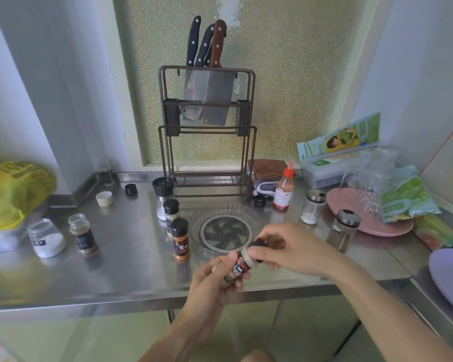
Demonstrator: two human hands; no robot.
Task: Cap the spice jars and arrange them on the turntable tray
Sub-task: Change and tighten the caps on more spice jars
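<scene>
Centrally, low in the frame, the left hand (215, 280) wraps a tilted spice jar (237, 269) in closed fingers while the right hand (293, 250) pinches the black cap (256, 248) at its mouth. Just above, the clear turntable tray (225, 231) sits bare on the steel counter (115, 262); 2 capped jars (179, 239) stand at its left edge, 2 uncapped jars (83, 233) further left.
</scene>
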